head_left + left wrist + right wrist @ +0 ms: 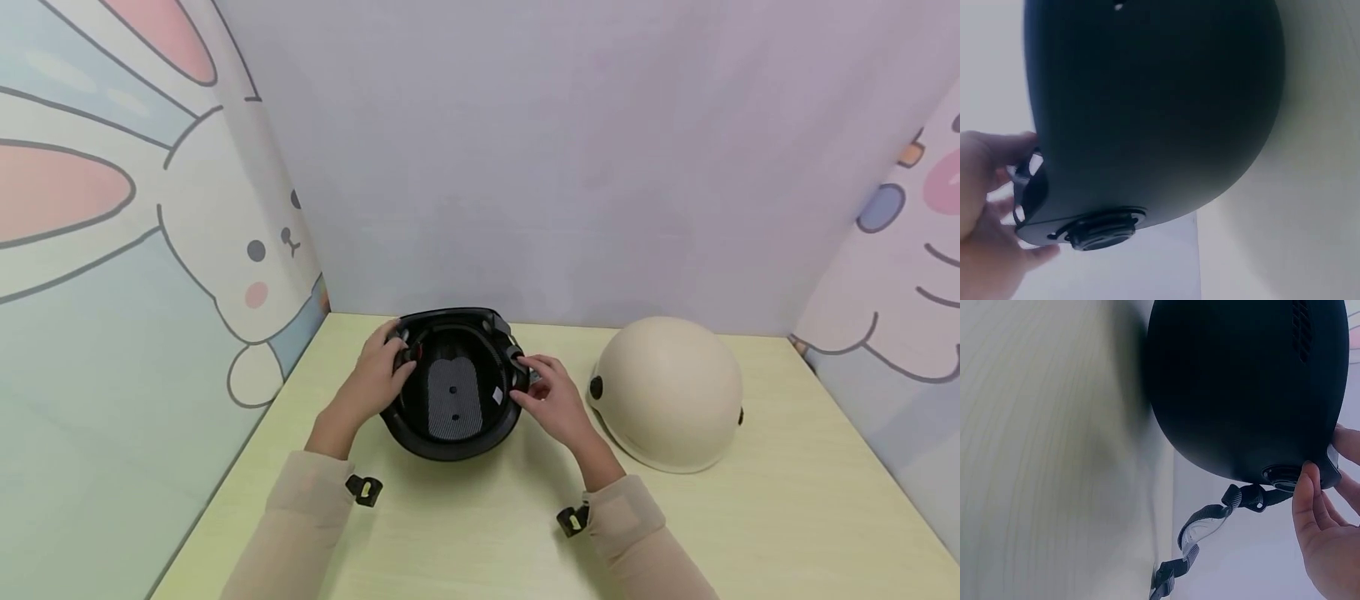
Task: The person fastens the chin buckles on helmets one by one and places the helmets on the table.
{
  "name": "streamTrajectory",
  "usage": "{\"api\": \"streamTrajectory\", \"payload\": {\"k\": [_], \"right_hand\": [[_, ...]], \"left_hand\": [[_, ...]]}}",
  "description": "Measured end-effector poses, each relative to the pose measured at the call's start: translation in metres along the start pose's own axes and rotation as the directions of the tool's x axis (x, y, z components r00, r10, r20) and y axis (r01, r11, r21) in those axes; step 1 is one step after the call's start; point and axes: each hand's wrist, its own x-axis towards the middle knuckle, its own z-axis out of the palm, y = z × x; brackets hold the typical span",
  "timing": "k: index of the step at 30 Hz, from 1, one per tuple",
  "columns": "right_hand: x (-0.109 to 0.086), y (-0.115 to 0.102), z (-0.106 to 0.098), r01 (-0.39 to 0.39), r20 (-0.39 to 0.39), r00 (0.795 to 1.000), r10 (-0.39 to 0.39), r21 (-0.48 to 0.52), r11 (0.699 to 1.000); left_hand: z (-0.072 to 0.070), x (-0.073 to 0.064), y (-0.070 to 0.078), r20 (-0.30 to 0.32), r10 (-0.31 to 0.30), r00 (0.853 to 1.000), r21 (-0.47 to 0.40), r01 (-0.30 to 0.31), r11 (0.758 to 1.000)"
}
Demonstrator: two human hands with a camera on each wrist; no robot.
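A black helmet (453,446) lies upside down on the table, its ribbed grey inner pad (453,400) facing up. My left hand (372,371) grips its left rim, with the thumb by dark fittings inside. On the right rim, my right hand (557,398) holds the edge between thumb and fingers. In the left wrist view the smooth shell (1154,112) and a round side knob (1104,230) show beside the left hand (988,212). A black strap (1210,515) with a clear plastic piece hangs below the shell near the right hand (1332,531) in the right wrist view.
A cream helmet (671,392) with black side knobs rests dome-up to the right of the right hand. The pale wooden table (450,542) ends at a light back wall (525,167). Cartoon-printed panels (90,375) flank both sides.
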Motion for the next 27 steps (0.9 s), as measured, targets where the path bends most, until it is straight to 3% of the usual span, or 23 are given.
{"api": "streamTrajectory", "payload": {"k": [4, 13, 18, 23, 27], "right_hand": [[0.0, 0.0, 0.0, -0.003, -0.005, 1.0, 0.003, 0.001, 1.0], [0.0, 0.002, -0.001, 0.004, -0.004, 1.0, -0.004, 0.006, 1.0], [-0.001, 0.006, -0.009, 0.001, -0.001, 1.0, -0.001, 0.026, 1.0], [0.003, 0.013, -0.024, -0.047, -0.03, 0.998, 0.048, 0.054, 0.997], [0.009, 0.022, -0.036, -0.094, -0.067, 0.993, 0.097, 0.044, 0.995]], "left_hand": [[0.002, 0.001, 0.002, -0.041, 0.048, 0.998, 0.031, -0.047, 0.998], [0.003, 0.008, 0.008, -0.061, 0.027, 0.998, 0.12, -0.02, 0.993], [0.006, 0.009, 0.005, -0.087, 0.016, 0.996, 0.028, -0.014, 1.0], [0.01, 0.006, 0.002, -0.116, -0.024, 0.993, -0.067, 0.017, 0.998], [0.011, 0.005, 0.0, -0.153, -0.023, 0.988, -0.1, 0.008, 0.995]]}}
